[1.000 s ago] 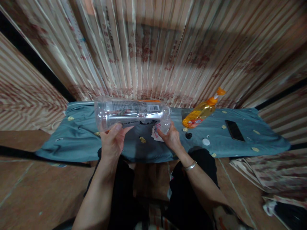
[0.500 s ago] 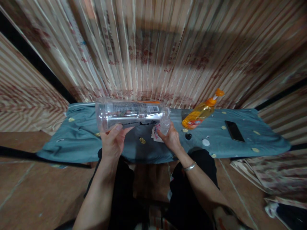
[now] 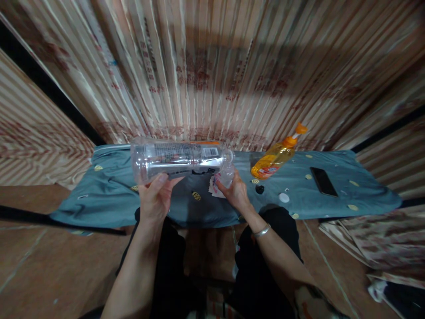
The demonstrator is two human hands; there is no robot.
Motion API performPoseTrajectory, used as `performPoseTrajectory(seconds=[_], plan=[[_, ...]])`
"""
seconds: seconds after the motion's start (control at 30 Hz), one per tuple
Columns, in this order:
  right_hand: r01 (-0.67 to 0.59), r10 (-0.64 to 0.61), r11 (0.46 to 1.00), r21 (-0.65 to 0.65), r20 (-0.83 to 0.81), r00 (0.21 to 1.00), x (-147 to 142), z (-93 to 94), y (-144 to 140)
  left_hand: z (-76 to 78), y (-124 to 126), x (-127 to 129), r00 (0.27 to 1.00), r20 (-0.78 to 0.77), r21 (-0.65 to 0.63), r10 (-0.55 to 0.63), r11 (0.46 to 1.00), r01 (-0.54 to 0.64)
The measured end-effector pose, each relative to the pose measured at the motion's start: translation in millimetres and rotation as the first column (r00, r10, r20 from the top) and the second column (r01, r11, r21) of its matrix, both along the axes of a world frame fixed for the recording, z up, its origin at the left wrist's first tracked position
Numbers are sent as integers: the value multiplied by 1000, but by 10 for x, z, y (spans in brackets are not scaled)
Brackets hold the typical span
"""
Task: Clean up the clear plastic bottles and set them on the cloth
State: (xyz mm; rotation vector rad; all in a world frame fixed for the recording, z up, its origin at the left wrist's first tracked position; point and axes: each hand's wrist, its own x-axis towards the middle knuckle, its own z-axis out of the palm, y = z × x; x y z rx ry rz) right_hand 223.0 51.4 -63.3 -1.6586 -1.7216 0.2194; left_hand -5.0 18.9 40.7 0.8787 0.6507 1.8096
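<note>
My left hand [image 3: 155,195] is wrapped round the underside of a large clear plastic bottle [image 3: 175,158] with a silver printed label, tipped onto its side. Its mouth points right. My right hand [image 3: 237,190] grips a small clear plastic bottle [image 3: 227,173], which sits right at the big bottle's mouth. Whether the two openings touch, I cannot tell. A piece of pale paper with pink print [image 3: 216,188] shows just left of my right fingers; what it belongs to is unclear. No liquid can be made out passing between the bottles.
A yellow pump bottle [image 3: 272,160] with an orange top stands to the right. Near it on the blue-green cloth [image 3: 109,195] are a black cap [image 3: 259,189], a white disc [image 3: 283,197] and a phone [image 3: 323,181]. Striped curtain [image 3: 212,79] hangs behind.
The view has shifted slightly. Both hands keep their grips, and the two bottles hold nearly the same position against each other.
</note>
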Motion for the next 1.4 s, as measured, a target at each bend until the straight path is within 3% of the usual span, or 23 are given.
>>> performPoseTrajectory(seconds=[1.4], plan=[[-15,15,1000,-26,-6,1000,6,10,3,7,1,-8,999,-26,-17,32,999,-32]])
